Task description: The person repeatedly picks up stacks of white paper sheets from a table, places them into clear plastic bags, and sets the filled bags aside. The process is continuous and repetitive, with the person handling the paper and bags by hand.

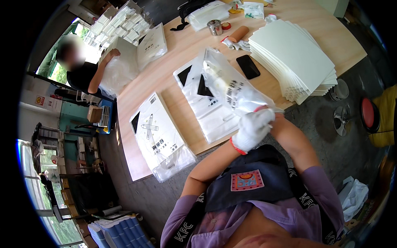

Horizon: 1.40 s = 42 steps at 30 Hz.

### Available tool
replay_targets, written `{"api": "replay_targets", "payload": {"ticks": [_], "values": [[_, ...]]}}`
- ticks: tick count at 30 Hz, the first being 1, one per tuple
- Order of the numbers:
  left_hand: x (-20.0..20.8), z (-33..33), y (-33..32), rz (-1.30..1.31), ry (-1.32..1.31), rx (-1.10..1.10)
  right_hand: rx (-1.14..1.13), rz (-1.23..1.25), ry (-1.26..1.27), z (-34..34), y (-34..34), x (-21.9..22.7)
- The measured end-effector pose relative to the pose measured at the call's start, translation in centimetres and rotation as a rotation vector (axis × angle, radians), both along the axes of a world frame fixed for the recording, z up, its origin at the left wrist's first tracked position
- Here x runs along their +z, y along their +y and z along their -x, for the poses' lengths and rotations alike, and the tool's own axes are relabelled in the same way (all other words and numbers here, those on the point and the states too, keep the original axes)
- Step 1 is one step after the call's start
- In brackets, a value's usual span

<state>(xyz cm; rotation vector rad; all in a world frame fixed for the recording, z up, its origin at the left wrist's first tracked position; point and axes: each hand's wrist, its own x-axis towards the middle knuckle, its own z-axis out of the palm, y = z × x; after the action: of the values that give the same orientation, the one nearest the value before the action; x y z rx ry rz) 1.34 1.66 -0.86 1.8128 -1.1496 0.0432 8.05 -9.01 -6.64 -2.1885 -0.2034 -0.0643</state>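
Observation:
My left hand (253, 131), in a white knit glove with a red cuff, is closed at the near end of a clear printed plastic bag (231, 82). The bag is crumpled and slants up and away over the table. My right hand (278, 119) meets the left at the same end; its fingers are mostly hidden behind the glove. Under the bag lies a wrapped white pack (213, 118) with black corner shapes. Left of it, another packed stack (159, 132) with a pencil drawing reaches past the table edge.
A fanned stack of white sheets (293, 53) stands at the right, beside a black phone (248, 67). Farther back are a loose glove (236, 44), an orange-brown roll (239, 34) and a metal can (214, 27). A co-worker (78, 66) handles plastic-wrapped sheets at the far left.

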Motion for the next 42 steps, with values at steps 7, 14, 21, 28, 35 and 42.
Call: {"api": "replay_targets", "payload": {"ticks": [7, 14, 21, 28, 35, 42], "values": [[-9.0, -2.2, 5.6, 0.109, 0.445, 0.406, -0.084, 0.404, -0.527, 10.2, 1.9, -2.0], [-12.2, 5.3, 11.2, -0.253, -0.299, 0.342, -0.364, 0.647, 0.216, 12.6, -2.3, -4.8], [-14.0, 11.4, 19.1, 0.058, 0.530, 0.843, -0.032, 0.754, 0.076, 19.8, -1.1, -2.3], [-9.9, 9.9, 17.3, -0.136, 0.250, 0.636, 0.163, 0.897, -0.405, 19.3, -1.7, -0.8], [-16.1, 11.7, 21.4, -0.345, 0.528, 0.552, 0.076, 0.829, 0.192, 23.2, -4.3, -5.7], [-22.6, 4.6, 17.8, -0.106, 1.447, 1.018, -0.287, -0.274, 0.492, 14.3, -7.0, -12.4]]}}
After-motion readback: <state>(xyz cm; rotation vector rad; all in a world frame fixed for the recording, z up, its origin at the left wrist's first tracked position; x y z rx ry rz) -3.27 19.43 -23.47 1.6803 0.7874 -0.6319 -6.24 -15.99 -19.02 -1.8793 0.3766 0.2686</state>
